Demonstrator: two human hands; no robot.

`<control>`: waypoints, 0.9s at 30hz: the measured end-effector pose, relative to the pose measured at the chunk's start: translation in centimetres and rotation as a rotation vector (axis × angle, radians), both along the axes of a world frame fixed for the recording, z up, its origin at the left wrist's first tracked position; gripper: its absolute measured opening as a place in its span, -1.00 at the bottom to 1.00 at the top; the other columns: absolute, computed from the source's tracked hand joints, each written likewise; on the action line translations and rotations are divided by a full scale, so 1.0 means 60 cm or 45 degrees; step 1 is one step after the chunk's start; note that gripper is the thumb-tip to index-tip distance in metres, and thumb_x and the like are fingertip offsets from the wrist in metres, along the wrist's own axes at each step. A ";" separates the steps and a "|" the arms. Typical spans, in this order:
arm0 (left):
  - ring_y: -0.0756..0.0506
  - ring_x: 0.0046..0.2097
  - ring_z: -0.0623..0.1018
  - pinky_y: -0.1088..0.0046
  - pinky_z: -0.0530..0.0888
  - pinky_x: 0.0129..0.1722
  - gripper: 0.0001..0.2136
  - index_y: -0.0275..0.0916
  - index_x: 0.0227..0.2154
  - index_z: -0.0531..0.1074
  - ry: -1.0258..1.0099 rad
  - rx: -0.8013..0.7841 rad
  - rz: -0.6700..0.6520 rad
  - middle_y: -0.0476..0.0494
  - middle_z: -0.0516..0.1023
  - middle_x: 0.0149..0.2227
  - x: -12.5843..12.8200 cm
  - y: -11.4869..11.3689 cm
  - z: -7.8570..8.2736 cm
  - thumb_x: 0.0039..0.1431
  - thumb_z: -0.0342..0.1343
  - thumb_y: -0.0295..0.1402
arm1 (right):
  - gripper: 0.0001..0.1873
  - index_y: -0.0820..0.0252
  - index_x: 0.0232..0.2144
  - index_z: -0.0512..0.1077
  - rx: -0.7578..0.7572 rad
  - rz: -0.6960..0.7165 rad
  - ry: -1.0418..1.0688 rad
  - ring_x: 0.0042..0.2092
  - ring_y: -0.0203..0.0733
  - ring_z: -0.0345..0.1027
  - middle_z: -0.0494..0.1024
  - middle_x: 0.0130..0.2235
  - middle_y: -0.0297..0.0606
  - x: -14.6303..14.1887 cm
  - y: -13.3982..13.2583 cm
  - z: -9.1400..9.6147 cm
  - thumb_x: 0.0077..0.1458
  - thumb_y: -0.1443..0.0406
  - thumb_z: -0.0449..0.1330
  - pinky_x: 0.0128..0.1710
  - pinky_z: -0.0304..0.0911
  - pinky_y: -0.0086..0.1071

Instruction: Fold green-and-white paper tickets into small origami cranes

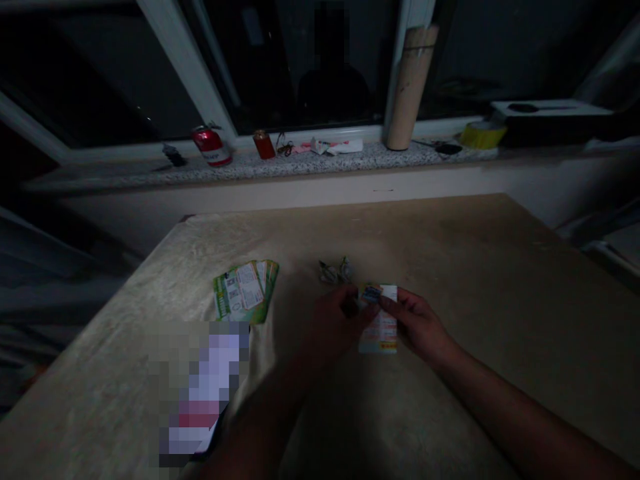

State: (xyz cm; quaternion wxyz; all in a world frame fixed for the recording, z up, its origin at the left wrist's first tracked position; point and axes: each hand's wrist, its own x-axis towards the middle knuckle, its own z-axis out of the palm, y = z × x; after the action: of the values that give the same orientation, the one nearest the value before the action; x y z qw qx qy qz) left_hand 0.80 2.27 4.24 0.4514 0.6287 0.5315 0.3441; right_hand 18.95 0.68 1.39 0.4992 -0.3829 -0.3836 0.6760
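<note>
Between my two hands is a printed paper leaflet (pixel 385 327), pale with lines of text and a coloured picture near its top. The thumb and fingers of my left hand (pixel 343 317) pinch its left upper side. My right hand (pixel 417 320) grips its right edge, thumb on the front. Just beyond my left hand lie two small folded paper pieces (pixel 329 272), green and white. Further left, several green printed leaflets (pixel 243 293) lie fanned out on the table. Below them rests a phone (pixel 210 387) with a lit, blurred-out screen.
The table (pixel 475 267) has a pale cover and meets the wall under the window. On the stone sill (pixel 295 163) stand a red can (pixel 211 147), an orange jar (pixel 263 145), crumpled paper (pixel 337 146), a tall wooden cylinder (pixel 410 90) and a yellow tape roll (pixel 483 135).
</note>
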 end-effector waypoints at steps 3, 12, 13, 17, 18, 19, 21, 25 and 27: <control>-0.05 -0.41 0.51 0.47 0.42 -0.42 -0.55 -0.26 -0.12 0.51 -0.100 -0.042 0.103 -0.03 0.55 -0.43 0.010 0.008 -0.018 0.02 0.37 -0.07 | -0.67 0.14 -0.20 0.58 0.005 -0.045 -0.031 -0.36 -0.15 0.56 0.70 -0.32 -0.28 0.015 0.004 -0.003 0.10 0.05 0.39 -0.28 0.43 -0.29; -0.10 -0.36 0.59 0.41 0.52 -0.33 -0.70 -0.28 -0.32 0.61 -0.432 -0.289 0.104 -0.11 0.65 -0.38 0.016 -0.004 -0.057 0.07 0.31 -0.11 | -0.65 0.12 -0.23 0.58 -0.042 -0.022 -0.043 -0.30 -0.10 0.57 0.69 -0.28 -0.24 0.012 -0.002 -0.031 0.09 0.01 0.38 -0.21 0.45 -0.21; -0.10 -0.35 0.60 0.40 0.53 -0.31 -0.71 -0.28 -0.33 0.61 -0.443 -0.293 0.107 -0.12 0.66 -0.37 0.015 -0.006 -0.058 0.06 0.32 -0.12 | -0.67 0.12 -0.23 0.58 -0.033 -0.023 -0.047 -0.31 -0.12 0.57 0.69 -0.29 -0.25 0.011 -0.003 -0.030 0.10 0.01 0.38 -0.23 0.45 -0.23; -0.12 -0.30 0.62 0.37 0.56 -0.25 -0.72 -0.28 -0.32 0.58 -0.484 -0.302 0.137 -0.13 0.66 -0.33 0.013 -0.010 -0.062 0.06 0.33 -0.14 | -0.70 0.10 -0.21 0.57 0.008 -0.037 -0.086 -0.30 -0.15 0.56 0.69 -0.28 -0.27 0.011 -0.007 -0.024 0.10 0.06 0.39 -0.24 0.43 -0.28; -0.12 -0.27 0.63 0.37 0.56 -0.22 -0.71 -0.27 -0.29 0.57 -0.500 -0.289 0.161 -0.12 0.66 -0.30 0.012 -0.011 -0.062 0.05 0.33 -0.14 | -0.69 0.10 -0.20 0.57 0.011 -0.041 -0.088 -0.29 -0.14 0.56 0.69 -0.27 -0.27 0.011 -0.008 -0.023 0.10 0.06 0.39 -0.23 0.44 -0.27; -0.12 -0.25 0.63 0.37 0.56 -0.21 -0.69 -0.26 -0.26 0.55 -0.509 -0.266 0.189 -0.12 0.66 -0.28 0.012 -0.012 -0.061 0.03 0.35 -0.14 | -0.69 0.09 -0.19 0.56 0.009 -0.048 -0.087 -0.29 -0.14 0.56 0.69 -0.27 -0.27 0.011 -0.008 -0.022 0.10 0.05 0.39 -0.23 0.44 -0.26; -0.11 -0.24 0.61 0.38 0.56 -0.21 -0.64 -0.24 -0.23 0.51 -0.498 -0.199 0.250 -0.09 0.63 -0.28 0.011 -0.015 -0.059 -0.03 0.39 -0.15 | -0.68 0.09 -0.22 0.54 0.005 -0.071 -0.081 -0.32 -0.13 0.56 0.69 -0.29 -0.27 0.009 -0.009 -0.022 0.10 0.03 0.39 -0.25 0.45 -0.25; -0.05 -0.37 0.54 0.45 0.51 -0.34 -0.70 -0.25 -0.34 0.48 -0.410 -0.143 0.202 -0.02 0.54 -0.42 0.011 -0.025 -0.055 -0.02 0.38 -0.16 | -0.67 0.08 -0.23 0.52 0.015 -0.135 -0.098 -0.37 -0.13 0.55 0.69 -0.30 -0.27 0.005 -0.011 -0.024 0.10 0.01 0.38 -0.28 0.47 -0.22; -0.05 -0.40 0.52 0.45 0.48 -0.37 -0.74 -0.26 -0.40 0.50 -0.360 -0.135 0.138 -0.02 0.53 -0.45 0.011 -0.029 -0.057 0.02 0.35 -0.17 | -0.66 0.07 -0.18 0.52 0.017 -0.151 -0.110 -0.37 -0.12 0.55 0.69 -0.29 -0.27 0.004 -0.013 -0.024 0.11 0.02 0.38 -0.30 0.47 -0.22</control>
State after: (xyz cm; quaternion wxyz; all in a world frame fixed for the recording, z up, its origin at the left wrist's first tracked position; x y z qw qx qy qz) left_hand 1.49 0.51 0.84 0.5352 0.5197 0.5131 0.4245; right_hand 19.17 -0.11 -0.07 0.5240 -0.4303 -0.3859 0.6256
